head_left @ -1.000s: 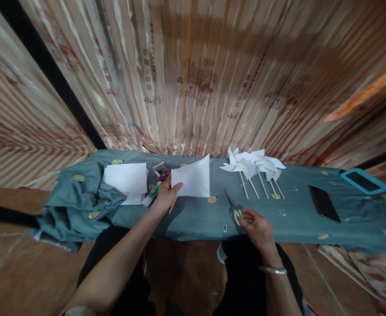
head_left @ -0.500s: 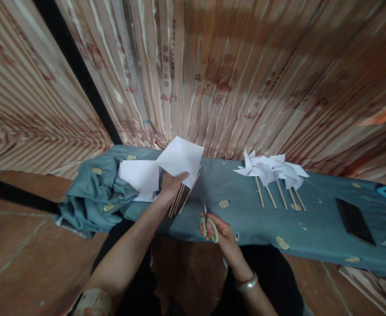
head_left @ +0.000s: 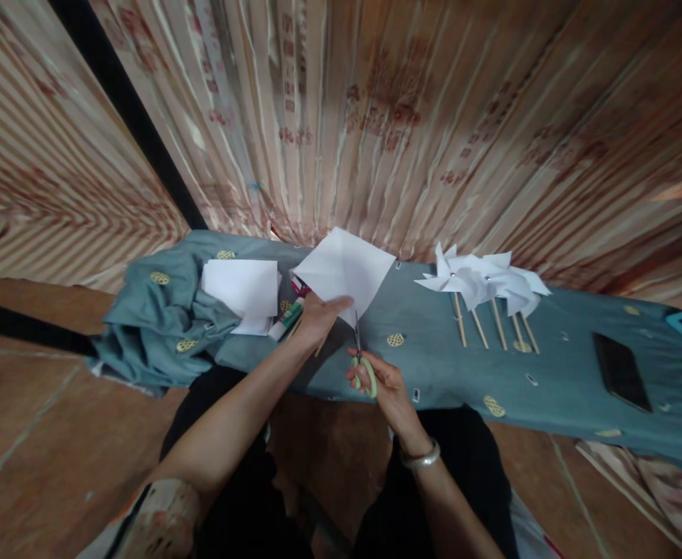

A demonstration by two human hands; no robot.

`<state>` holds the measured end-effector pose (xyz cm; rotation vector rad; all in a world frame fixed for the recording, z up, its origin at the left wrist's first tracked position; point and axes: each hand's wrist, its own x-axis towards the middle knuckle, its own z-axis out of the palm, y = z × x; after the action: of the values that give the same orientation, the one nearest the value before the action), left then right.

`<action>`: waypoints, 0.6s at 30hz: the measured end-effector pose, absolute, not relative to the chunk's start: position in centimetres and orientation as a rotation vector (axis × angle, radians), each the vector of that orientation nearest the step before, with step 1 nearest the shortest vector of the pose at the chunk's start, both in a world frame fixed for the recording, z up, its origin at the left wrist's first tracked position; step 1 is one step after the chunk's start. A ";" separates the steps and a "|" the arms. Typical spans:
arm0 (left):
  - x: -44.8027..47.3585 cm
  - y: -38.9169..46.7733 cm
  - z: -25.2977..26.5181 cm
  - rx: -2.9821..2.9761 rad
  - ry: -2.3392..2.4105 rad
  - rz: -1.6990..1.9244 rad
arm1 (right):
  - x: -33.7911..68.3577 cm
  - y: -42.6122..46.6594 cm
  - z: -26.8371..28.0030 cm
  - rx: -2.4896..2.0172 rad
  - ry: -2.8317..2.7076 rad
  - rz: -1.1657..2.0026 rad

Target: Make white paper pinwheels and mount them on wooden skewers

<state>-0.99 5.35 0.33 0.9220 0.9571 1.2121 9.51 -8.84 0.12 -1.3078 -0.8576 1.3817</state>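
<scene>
Head view: the left hand point(head_left: 320, 316) pinches the near edge of the paper square point(head_left: 346, 268), between paper stack point(head_left: 240, 286) and pinwheels point(head_left: 469, 286); light, probably easily creased, it suits a flat edge grip. The right hand's point(head_left: 386, 382) fingers are closed around scissors point(head_left: 358, 349).

The person's left hand point(head_left: 320, 314) grips a square sheet of white paper point(head_left: 349, 268) beside its near corner, while the right hand point(head_left: 386, 382) holds green-handled scissors point(head_left: 369, 379) with the blades point(head_left: 358, 334) at that corner; on the pineapple-print cloth point(head_left: 439, 369), a paper stack point(head_left: 240, 287) and a green-and-white tube point(head_left: 287, 319) lie to the left, stick-mounted paper pinwheels point(head_left: 473, 283) and a black smartphone point(head_left: 621, 371) to the right
</scene>
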 end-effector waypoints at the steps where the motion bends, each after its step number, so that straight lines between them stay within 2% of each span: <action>1: -0.9 5.3 0.3 0.925 0.956 1.208 | 9.6 -8.8 0.1 -1.313 -0.856 1.377; 18: -0.6 5.2 -0.9 0.999 0.924 1.222 | 9.8 -8.7 -0.3 -1.319 -0.870 1.355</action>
<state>-0.61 5.17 -0.90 0.9985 0.9238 1.2217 9.82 -8.72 -0.27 -1.3189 -0.8697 1.3552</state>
